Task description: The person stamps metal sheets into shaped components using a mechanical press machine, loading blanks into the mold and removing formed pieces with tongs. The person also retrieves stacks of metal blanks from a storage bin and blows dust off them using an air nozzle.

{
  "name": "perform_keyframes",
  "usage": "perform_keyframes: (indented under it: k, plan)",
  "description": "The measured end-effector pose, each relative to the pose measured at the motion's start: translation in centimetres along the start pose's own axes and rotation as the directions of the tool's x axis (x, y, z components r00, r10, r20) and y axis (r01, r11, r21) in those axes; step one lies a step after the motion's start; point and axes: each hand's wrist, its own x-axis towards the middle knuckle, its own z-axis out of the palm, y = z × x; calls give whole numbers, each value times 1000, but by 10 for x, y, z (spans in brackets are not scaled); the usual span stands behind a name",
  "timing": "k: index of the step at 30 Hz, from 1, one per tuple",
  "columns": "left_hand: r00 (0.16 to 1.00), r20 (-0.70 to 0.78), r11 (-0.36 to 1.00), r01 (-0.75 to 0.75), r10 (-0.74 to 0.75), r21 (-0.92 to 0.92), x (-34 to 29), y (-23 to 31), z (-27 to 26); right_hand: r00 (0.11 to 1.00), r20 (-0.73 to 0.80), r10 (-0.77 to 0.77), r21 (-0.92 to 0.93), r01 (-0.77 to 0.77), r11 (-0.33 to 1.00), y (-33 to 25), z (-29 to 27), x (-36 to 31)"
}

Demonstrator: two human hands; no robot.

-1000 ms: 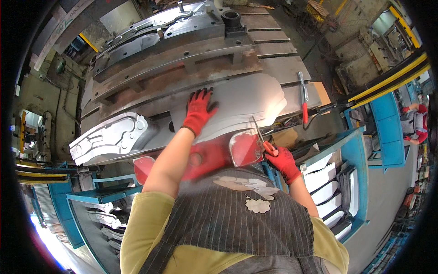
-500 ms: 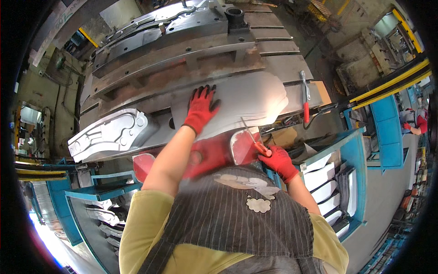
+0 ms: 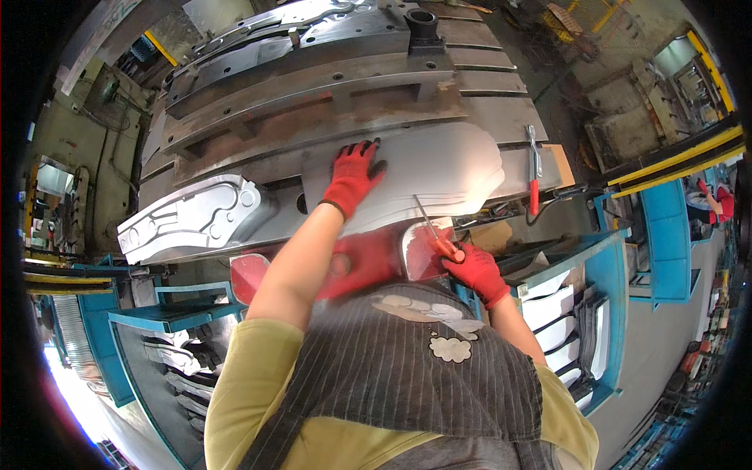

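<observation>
My left hand (image 3: 354, 178), in a red glove with dark fingertips, lies with fingers spread on a stack of flat grey sheet-metal blanks (image 3: 439, 160). Closed around the orange-red handle of a thin-shafted screwdriver (image 3: 444, 244) is my right hand (image 3: 476, 274), gloved the same way. The shaft points up and away, its tip at the near edge of the stack; whether it touches cannot be made out. Left of the stack rests a shiny formed metal part (image 3: 192, 213) with ribs and round recesses. A red machine piece (image 3: 368, 266) with pale worn ends sits between me and the bed.
A heavy steel die (image 3: 313, 98) stands on the slotted bed beyond the blanks. At the bed's right edge lies a red-handled tool (image 3: 534, 172). Blue racks (image 3: 619, 313) holding metal parts flank me on both sides. Far right, another person (image 3: 713, 200) in red gloves is visible.
The view has shifted slightly, moving the scene a little within the picture. Both hands keep nearly the same places, the left on the blanks and the right on the screwdriver.
</observation>
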Motion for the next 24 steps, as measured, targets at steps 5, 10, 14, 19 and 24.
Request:
perform_keyframes:
  k: [5, 10, 14, 19, 24]
  plan:
    - [1000, 5, 999, 1, -1, -38, 2, 1, 0, 999, 29, 34, -17, -33, 999, 7, 9, 1]
    - [1000, 10, 998, 1, -1, -61, 3, -7, 6, 994, 71, 87, -67, -83, 994, 6, 8, 2]
    - [998, -48, 999, -35, 34, -30, 4, -14, 13, 994, 58, 88, -47, -85, 995, 10, 11, 2]
    - [999, -30, 998, -28, 27, -53, 6, -12, 9, 1000, -12, 19, 26, -18, 999, 4, 10, -1]
    - [999, -6, 994, -48, 48, -96, 5, -12, 5, 998, 24, 57, -10, -56, 998, 6, 13, -2]
